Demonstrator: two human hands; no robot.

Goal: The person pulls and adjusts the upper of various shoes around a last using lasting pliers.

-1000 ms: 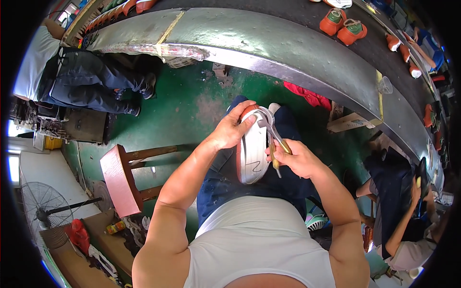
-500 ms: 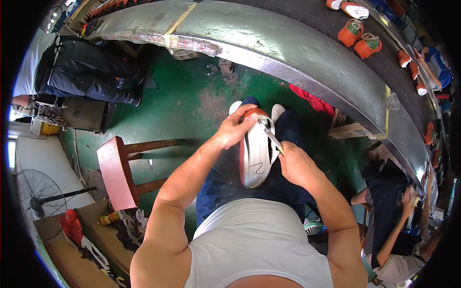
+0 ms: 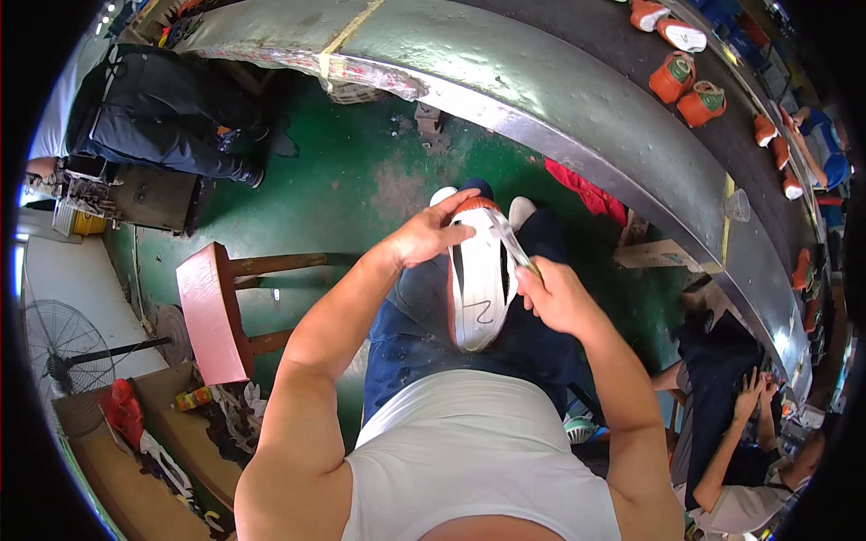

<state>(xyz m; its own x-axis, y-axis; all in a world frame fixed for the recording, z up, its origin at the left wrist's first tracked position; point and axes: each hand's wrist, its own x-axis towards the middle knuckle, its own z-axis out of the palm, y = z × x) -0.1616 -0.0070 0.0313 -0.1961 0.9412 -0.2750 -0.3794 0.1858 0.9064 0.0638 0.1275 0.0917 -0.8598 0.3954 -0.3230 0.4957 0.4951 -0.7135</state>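
Note:
An orange-red shoe with its white sole [image 3: 478, 293] turned up lies across my lap, its length pointing away from me. My left hand [image 3: 422, 238] grips the shoe's far end, the thumb resting on the sole and the fingers bent round the orange tip. In my right hand [image 3: 557, 298] is a hand tool with a narrow metal blade [image 3: 511, 242]; its exact kind I cannot tell. That blade lies along the sole's right edge near the far end, beside a white strip that curves there. A dark gap shows along the sole's left side.
A long metal-edged conveyor bench [image 3: 541, 99] curves across the far side, carrying several orange shoes [image 3: 702, 103]. A pink-topped stool [image 3: 215, 314] and a fan [image 3: 70, 347] stand at left. One person [image 3: 171, 113] is at far left, another [image 3: 753, 478] at lower right.
My left thumb has drawn back a little to the left on the sole. My right hand has shifted slightly right, and the blade has swung to the sole's right edge.

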